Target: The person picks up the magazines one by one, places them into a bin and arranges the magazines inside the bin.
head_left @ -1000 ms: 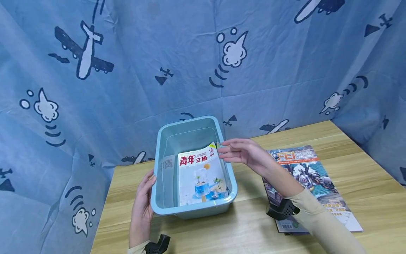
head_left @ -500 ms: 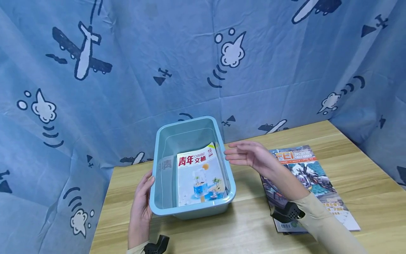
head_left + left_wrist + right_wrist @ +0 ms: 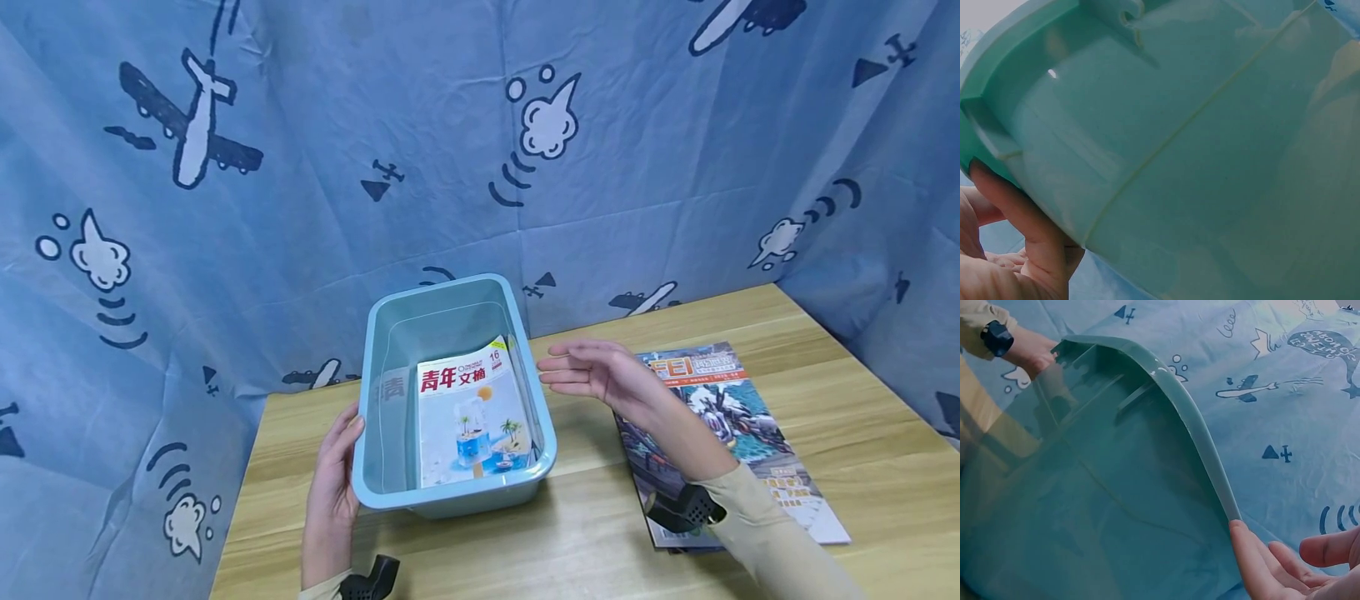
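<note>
A blue-green plastic bin (image 3: 450, 500) stands tilted on the table, with a magazine (image 3: 450, 425) with red lettering lying inside against other printed matter. My left hand (image 3: 334, 483) grips the bin's left side, thumb at the rim; the left wrist view shows this hand (image 3: 1029, 244) at the edge of the bin (image 3: 1210, 156). Beside the right rim is my right hand (image 3: 600, 375), fingers extended and holding nothing. In the right wrist view a fingertip of that hand (image 3: 1291, 569) meets the outline of the bin's rim (image 3: 1200, 431); whether it touches is unclear.
Right of the bin, a small stack of magazines (image 3: 720, 417) lies on the wooden table (image 3: 847, 400), partly under my right forearm. A blue curtain (image 3: 450, 167) with airplane and cloud prints hangs behind and at both sides.
My right hand has moved from over the bin's right rim to just outside it, a little to the right. My left hand keeps its grip, and the magazine inside looks unmoved.
</note>
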`<state>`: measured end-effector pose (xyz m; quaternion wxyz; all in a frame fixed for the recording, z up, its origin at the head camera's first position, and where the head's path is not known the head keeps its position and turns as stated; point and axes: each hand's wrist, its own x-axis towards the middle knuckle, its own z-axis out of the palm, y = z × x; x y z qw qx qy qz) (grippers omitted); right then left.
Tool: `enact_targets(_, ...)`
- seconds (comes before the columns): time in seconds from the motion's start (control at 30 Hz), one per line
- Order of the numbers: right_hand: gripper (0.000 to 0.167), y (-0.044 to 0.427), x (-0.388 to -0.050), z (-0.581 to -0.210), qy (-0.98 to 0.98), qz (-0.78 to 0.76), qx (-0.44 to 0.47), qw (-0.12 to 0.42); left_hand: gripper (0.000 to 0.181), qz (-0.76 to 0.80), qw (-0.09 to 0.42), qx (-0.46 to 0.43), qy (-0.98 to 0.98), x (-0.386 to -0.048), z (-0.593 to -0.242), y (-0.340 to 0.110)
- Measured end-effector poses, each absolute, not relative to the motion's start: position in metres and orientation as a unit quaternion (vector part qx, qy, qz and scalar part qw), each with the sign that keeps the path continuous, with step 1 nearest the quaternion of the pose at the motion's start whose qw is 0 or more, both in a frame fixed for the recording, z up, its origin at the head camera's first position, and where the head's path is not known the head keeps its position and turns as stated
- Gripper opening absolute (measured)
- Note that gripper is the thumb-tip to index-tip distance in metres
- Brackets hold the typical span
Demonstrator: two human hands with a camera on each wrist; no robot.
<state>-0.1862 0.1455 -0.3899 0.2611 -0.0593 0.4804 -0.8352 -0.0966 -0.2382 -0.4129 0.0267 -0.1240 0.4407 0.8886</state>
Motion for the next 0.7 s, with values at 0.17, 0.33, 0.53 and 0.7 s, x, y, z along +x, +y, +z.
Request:
enact_targets(0.17,0.026,0.149,-0.186,-0.393,0.484,-0.833,-0.062,0.262,0.024,0.891,0.025,-0.125,0.436,-0.097,-0.412,-0.238)
enact_targets(0.33,0.025,0.154,-0.186,-0.397,0.487,-0.832,-0.060,0.258,0.026,0.892,0.025,-0.133,0.431,-0.097,-0.412,-0.238)
enact_targets(0.53,0.027,0.161,-0.185,-0.403,0.471,-0.842,-0.058,0.256,0.026,0.890,0.025,-0.135,0.435,-0.097,-0.412,-0.238)
enact_targets(0.7,0.030,0.166,-0.185,-0.406,0.460,-0.848,-0.062,0.256,0.025,0.890,0.022,-0.136,0.434,-0.097,-0.412,-0.237)
